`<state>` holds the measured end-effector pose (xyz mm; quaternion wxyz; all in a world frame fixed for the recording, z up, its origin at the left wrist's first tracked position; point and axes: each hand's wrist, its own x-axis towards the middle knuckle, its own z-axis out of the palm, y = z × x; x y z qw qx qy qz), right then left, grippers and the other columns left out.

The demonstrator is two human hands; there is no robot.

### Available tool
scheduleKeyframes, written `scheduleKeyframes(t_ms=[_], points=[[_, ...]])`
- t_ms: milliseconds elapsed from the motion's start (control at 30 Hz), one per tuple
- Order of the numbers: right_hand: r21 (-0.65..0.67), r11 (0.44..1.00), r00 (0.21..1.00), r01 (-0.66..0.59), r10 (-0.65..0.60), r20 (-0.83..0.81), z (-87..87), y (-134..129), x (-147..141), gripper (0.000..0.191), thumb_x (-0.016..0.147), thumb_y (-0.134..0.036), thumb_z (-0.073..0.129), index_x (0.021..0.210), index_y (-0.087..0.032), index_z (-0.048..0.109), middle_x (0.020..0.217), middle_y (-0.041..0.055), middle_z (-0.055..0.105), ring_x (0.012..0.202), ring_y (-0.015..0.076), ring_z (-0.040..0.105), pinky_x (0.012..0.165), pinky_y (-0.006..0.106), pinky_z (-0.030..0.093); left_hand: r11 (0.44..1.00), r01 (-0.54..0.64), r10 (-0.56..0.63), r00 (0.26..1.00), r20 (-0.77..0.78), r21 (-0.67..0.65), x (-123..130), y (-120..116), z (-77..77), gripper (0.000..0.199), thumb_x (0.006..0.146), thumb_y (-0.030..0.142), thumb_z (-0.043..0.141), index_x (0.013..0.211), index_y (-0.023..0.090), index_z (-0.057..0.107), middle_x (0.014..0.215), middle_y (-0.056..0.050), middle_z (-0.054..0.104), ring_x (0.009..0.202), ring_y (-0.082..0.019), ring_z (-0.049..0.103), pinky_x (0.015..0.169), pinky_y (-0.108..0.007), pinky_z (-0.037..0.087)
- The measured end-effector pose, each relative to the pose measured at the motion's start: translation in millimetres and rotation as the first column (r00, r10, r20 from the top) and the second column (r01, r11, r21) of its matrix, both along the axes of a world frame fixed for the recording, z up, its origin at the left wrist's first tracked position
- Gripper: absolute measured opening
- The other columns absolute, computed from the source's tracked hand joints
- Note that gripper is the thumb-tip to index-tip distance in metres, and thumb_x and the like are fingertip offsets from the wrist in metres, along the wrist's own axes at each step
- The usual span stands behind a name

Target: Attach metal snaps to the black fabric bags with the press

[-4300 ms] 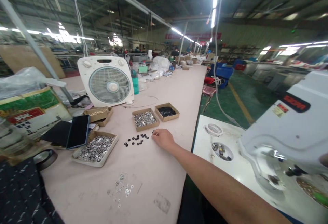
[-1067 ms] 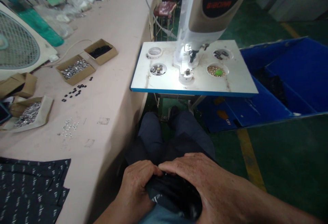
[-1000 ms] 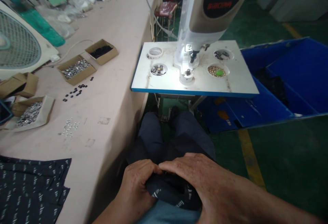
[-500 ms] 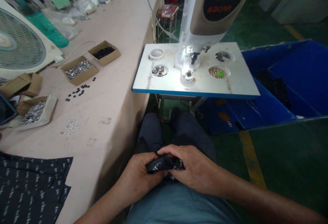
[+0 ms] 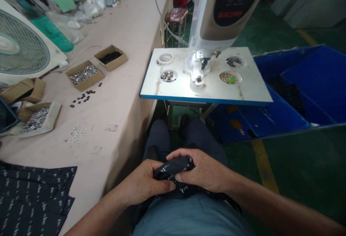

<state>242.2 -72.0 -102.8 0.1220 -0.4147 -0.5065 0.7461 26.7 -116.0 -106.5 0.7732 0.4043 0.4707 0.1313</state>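
Over my lap, both hands grip a bunched piece of black printed fabric [image 5: 174, 167] with white lettering. My left hand [image 5: 144, 180] pinches its left end, thumb lying across the front. My right hand [image 5: 204, 169] wraps round the right end, with its thumb pressed on the front and fingers behind. Part of the fabric hangs down against my blue shirt. Beyond my knees stands a snap-fastening machine [image 5: 221, 16] with a lit working point above a small round die [image 5: 198, 81] on its white table [image 5: 178, 92].
Left, a long workbench [image 5: 119, 102] carries a box of metal fasteners [image 5: 84, 75], a box of black parts [image 5: 110, 56], loose black pieces [image 5: 86, 95], a fan [image 5: 21, 45] and folded printed fabric [image 5: 32, 196]. A blue bin [image 5: 319, 84] stands at the right.
The fabric has been turned and spread between my hands, so more of its printed face shows. My left thumb now lies across its front, and my right thumb has shifted up onto it.
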Motion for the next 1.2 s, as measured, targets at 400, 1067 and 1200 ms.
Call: scheduleKeyframes(t_ms=[400,1067,1200], points=[[0.070,0.997,0.999,0.018,-0.016,-0.028,-7.6,-3.1,-3.2,0.044,0.068,-0.014,0.071,0.112,-0.016,0.072,0.082,-0.0020,0.069,0.070,0.0112,0.059,0.065,0.020,0.046,0.997,0.004,0.005,0.994,-0.112,0.078,4.4,2.0,4.9,0.020,0.074,0.026,0.064,0.066,0.017,0.048,0.060,0.006,0.033,0.056,-0.007,0.025,0.050,-0.024,0.019],[0.350,0.937,0.998,-0.001,-0.022,0.062,-5.8,-8.6,-2.4,0.042,0.070,-0.009,0.065,0.108,-0.021,0.077,0.084,-0.0035,0.076,0.072,0.0123,0.067,0.064,0.017,0.049,0.997,-0.039,0.045,0.994,-0.095,0.067,5.6,-3.0,7.5,0.031,0.076,0.039,0.075,0.073,0.011,0.060,0.066,0.004,0.042,0.062,-0.009,0.031,0.056,-0.022,0.025],[0.227,0.974,1.000,-0.005,0.000,0.022,-5.9,-7.0,0.0,0.036,0.072,-0.011,0.066,0.106,-0.018,0.077,0.081,-0.0022,0.074,0.072,0.0129,0.066,0.062,0.018,0.048,0.995,-0.029,0.040,0.992,-0.118,0.092,8.8,-5.6,7.4,0.030,0.078,0.038,0.073,0.072,0.012,0.058,0.065,0.004,0.039,0.061,-0.008,0.030,0.054,-0.022,0.023]])
